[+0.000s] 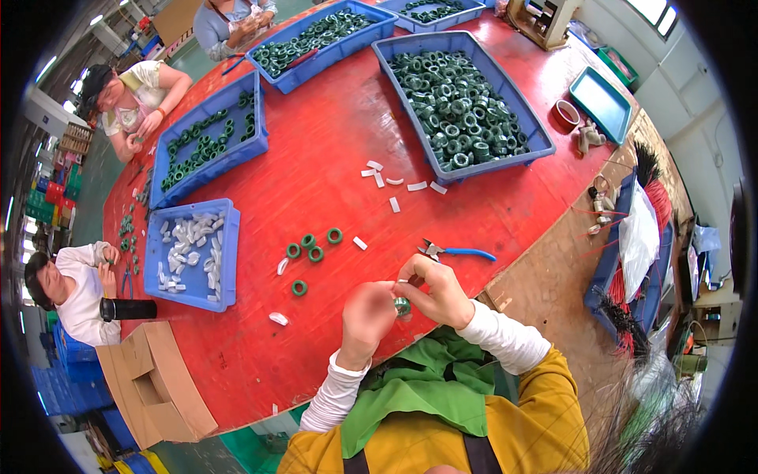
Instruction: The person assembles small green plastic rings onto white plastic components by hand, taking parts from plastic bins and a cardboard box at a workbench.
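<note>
Close in front of me, a shiny green ring (403,306) shows between my two hands. My left hand (368,317), partly blurred, is closed at the ring's left side, fingers toward it. Just above the ring, the thumb and forefinger of my right hand (439,294) are pinched together; a small pale bit shows at their tips, too small to name. Beyond my right hand lie cutters with blue handles (470,253). Several loose green rings (316,253) lie ahead to the left, with a white strip (360,243) beside them and a white piece (278,318) nearer me.
A blue bin (545,148) heaped with green rings stands ahead on the red table (316,189). Left are a blue bin of white pieces (230,261), more ring bins, a black cylinder (129,309) and a cardboard box (178,395). Three people sit across and left.
</note>
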A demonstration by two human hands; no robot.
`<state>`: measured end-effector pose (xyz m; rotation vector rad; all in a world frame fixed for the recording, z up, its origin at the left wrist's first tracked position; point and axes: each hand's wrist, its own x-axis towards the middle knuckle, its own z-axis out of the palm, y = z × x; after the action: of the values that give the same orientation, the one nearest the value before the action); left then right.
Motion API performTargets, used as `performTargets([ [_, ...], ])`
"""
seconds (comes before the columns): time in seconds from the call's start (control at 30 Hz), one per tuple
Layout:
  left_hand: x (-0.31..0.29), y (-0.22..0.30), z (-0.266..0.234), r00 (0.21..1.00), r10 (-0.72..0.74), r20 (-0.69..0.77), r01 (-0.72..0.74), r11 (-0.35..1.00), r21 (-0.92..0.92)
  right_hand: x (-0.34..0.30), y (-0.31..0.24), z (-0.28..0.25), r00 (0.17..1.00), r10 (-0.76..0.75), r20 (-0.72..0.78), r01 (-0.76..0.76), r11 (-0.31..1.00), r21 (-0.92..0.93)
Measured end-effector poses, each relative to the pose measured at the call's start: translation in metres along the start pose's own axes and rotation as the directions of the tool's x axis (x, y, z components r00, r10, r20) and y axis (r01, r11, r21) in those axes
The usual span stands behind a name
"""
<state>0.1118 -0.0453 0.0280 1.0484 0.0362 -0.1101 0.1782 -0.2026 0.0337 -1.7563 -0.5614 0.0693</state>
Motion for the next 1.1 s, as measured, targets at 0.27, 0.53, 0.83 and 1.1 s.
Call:
performTargets([
  [0.27,0.002,-0.004,-0.009,0.997,0.044,0.066,-0.048,0.996,0.071,-0.001,0.001,0.000,0.987,0.160,-0.020,-0.158,0.985,0.066],
  [0.53,0.001,-0.010,-0.020,0.993,0.025,0.119,-0.040,0.990,0.132,-0.003,0.003,-0.008,0.978,0.209,0.028,-0.211,0.970,0.119],
  [0.83,0.002,-0.010,-0.016,0.994,-0.106,0.041,0.112,0.973,-0.200,-0.015,0.011,-0.007,0.931,0.166,0.325,-0.308,0.836,0.454],
  [1.1,0.002,-0.018,-0.021,0.993,-0.113,0.021,0.114,0.961,-0.253,-0.019,0.015,-0.008,0.982,0.049,0.184,-0.069,0.992,0.104],
])
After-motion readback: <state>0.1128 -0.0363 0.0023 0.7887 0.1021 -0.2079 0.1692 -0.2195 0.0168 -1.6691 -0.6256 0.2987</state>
